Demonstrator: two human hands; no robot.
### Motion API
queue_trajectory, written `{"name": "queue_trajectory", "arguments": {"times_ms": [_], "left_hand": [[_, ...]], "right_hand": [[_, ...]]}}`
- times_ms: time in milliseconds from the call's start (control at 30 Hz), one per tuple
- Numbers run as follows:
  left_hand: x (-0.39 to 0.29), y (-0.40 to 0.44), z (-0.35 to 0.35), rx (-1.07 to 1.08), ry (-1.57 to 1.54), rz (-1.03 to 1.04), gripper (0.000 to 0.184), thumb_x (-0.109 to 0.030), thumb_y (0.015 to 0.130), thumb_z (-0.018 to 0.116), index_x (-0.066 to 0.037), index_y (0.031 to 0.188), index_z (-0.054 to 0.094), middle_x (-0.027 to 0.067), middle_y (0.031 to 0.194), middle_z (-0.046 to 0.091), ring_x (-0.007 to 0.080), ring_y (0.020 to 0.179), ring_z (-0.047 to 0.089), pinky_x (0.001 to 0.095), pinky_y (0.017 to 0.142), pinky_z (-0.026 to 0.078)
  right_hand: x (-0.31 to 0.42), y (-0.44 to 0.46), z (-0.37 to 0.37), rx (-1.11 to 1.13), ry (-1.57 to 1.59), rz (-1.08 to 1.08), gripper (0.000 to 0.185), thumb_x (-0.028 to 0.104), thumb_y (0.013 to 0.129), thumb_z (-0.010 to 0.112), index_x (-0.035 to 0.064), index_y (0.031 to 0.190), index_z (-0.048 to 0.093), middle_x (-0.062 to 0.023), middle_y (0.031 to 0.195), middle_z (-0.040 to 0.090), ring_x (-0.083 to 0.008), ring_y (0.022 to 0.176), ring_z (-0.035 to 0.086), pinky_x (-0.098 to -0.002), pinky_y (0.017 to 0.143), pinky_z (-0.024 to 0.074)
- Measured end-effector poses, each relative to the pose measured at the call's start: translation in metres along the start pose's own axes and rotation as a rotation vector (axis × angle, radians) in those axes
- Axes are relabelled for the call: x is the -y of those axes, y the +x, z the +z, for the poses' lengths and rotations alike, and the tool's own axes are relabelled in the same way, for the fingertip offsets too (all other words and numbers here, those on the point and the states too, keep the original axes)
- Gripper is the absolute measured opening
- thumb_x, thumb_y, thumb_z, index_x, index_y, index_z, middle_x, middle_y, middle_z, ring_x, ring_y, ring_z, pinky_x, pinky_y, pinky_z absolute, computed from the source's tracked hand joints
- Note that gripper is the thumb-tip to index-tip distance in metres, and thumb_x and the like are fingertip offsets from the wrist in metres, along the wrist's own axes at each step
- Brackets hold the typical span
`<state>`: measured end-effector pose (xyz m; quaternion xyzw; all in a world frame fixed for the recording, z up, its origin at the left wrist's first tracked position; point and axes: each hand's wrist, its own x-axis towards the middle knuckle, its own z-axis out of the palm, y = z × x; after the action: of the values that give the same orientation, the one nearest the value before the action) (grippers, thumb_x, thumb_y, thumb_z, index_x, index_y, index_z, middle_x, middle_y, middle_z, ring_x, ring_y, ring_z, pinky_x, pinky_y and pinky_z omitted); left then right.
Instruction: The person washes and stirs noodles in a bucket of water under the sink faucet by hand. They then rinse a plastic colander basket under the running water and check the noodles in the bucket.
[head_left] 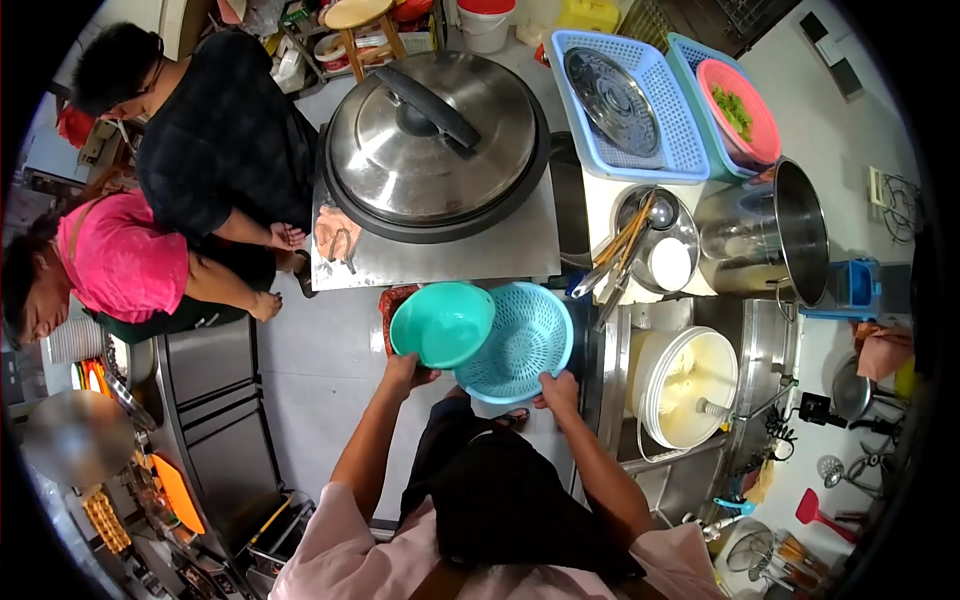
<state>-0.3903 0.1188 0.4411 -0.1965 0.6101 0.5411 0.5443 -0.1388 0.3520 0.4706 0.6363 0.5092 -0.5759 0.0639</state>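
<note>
My left hand (408, 372) grips the lower rim of a green plastic bowl (442, 325), tilted so its empty inside shows. A light blue perforated basket (515, 343) hangs beside it, its near right rim pinched in my right hand (557, 391). The bowl's right edge overlaps the basket's left side. Something red (396, 304) shows behind the bowl's left edge; I cannot make out what it is. Just beyond both vessels stands a metal stand with a large lidded pot (432, 140) on it.
Two people (225, 140) (130, 250) are at the left beside a metal counter (215, 400). At the right are a sink (650, 485) holding a white bucket (687, 390), a steel pot (765, 235), a bowl of utensils and blue baskets (685, 125). Grey floor (320, 420) lies below.
</note>
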Motion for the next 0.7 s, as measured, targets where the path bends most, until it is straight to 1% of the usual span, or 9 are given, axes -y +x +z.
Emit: {"name": "queue_trajectory", "arguments": {"times_ms": [100, 200, 333, 400, 467, 567, 600, 667, 700], "left_hand": [[0.003, -0.028, 0.011, 0.150, 0.014, 0.023, 0.045, -0.016, 0.095, 0.046, 0.016, 0.125, 0.049, 0.0255, 0.096, 0.070, 0.0324, 0.074, 0.073, 0.0419, 0.072, 0.063], [0.002, -0.018, 0.033, 0.041, -0.038, -0.022, 0.037, -0.015, 0.095, 0.048, 0.014, 0.119, 0.053, 0.0263, 0.091, 0.069, 0.0322, 0.071, 0.073, 0.0405, 0.065, 0.065], [-0.012, 0.018, 0.052, -0.073, -0.019, -0.025, 0.043, -0.018, 0.096, 0.055, 0.018, 0.118, 0.048, 0.0333, 0.098, 0.066, 0.0397, 0.076, 0.073, 0.0435, 0.066, 0.065], [-0.015, 0.046, 0.054, -0.070, -0.041, 0.040, 0.042, -0.017, 0.097, 0.055, 0.018, 0.119, 0.047, 0.0327, 0.099, 0.066, 0.0401, 0.078, 0.073, 0.0437, 0.067, 0.066], [-0.020, 0.067, 0.056, -0.079, -0.069, 0.071, 0.041, -0.016, 0.098, 0.055, 0.018, 0.119, 0.047, 0.0318, 0.099, 0.066, 0.0400, 0.079, 0.073, 0.0436, 0.068, 0.066], [-0.035, 0.089, 0.067, -0.135, -0.108, 0.070, 0.038, -0.016, 0.100, 0.054, 0.016, 0.118, 0.048, 0.0290, 0.099, 0.065, 0.0384, 0.083, 0.072, 0.0424, 0.070, 0.066], [-0.042, 0.092, 0.068, -0.112, -0.085, 0.053, 0.043, -0.017, 0.101, 0.055, 0.014, 0.129, 0.044, 0.0301, 0.108, 0.063, 0.0393, 0.091, 0.071, 0.0440, 0.079, 0.065], [-0.047, 0.093, 0.068, -0.086, -0.040, 0.149, 0.039, -0.018, 0.101, 0.054, 0.012, 0.127, 0.048, 0.0252, 0.105, 0.066, 0.0343, 0.088, 0.072, 0.0400, 0.074, 0.064], [-0.049, 0.087, 0.068, -0.105, -0.008, 0.197, 0.038, -0.017, 0.102, 0.053, 0.011, 0.127, 0.050, 0.0235, 0.105, 0.066, 0.0323, 0.087, 0.072, 0.0384, 0.072, 0.063]], "right_hand": [[0.004, 0.015, 0.021, 0.084, 0.002, 0.013, 0.031, 0.016, 0.089, 0.061, -0.0139, 0.098, 0.063, -0.0201, 0.074, 0.069, -0.0269, 0.053, 0.069, -0.0370, 0.044, 0.0581], [0.015, 0.033, 0.044, 0.195, 0.068, 0.050, 0.032, 0.018, 0.092, 0.060, -0.0124, 0.102, 0.061, -0.0195, 0.076, 0.069, -0.0266, 0.056, 0.070, -0.0368, 0.046, 0.0589], [0.027, 0.055, 0.072, 0.249, 0.203, 0.026, 0.033, 0.022, 0.098, 0.059, -0.0095, 0.107, 0.057, -0.0192, 0.082, 0.068, -0.0261, 0.060, 0.070, -0.0366, 0.049, 0.0599], [0.031, 0.069, 0.085, 0.240, 0.281, 0.004, 0.036, 0.022, 0.097, 0.060, -0.0125, 0.105, 0.057, -0.0215, 0.080, 0.069, -0.0272, 0.059, 0.070, -0.0370, 0.047, 0.0600], [0.029, 0.096, 0.099, 0.237, 0.299, 0.068, 0.041, 0.023, 0.098, 0.061, -0.0118, 0.116, 0.048, -0.0205, 0.087, 0.068, -0.0282, 0.061, 0.070, -0.0380, 0.049, 0.0606], [0.035, 0.124, 0.117, 0.226, 0.331, 0.097, 0.032, 0.025, 0.101, 0.057, -0.0040, 0.112, 0.051, -0.0183, 0.090, 0.066, -0.0292, 0.067, 0.069, -0.0420, 0.057, 0.0611], [0.043, 0.126, 0.121, 0.235, 0.365, 0.101, 0.031, 0.025, 0.101, 0.058, -0.0037, 0.112, 0.052, -0.0185, 0.091, 0.066, -0.0294, 0.069, 0.069, -0.0426, 0.059, 0.0614], [0.058, 0.131, 0.127, 0.276, 0.427, 0.132, 0.032, 0.025, 0.100, 0.059, -0.0018, 0.116, 0.052, -0.0175, 0.096, 0.066, -0.0299, 0.071, 0.068, -0.0440, 0.063, 0.0622], [0.055, 0.144, 0.133, 0.336, 0.471, 0.139, 0.034, 0.026, 0.100, 0.059, -0.0010, 0.119, 0.050, -0.0175, 0.101, 0.066, -0.0313, 0.079, 0.069, -0.0447, 0.066, 0.0624]]}}
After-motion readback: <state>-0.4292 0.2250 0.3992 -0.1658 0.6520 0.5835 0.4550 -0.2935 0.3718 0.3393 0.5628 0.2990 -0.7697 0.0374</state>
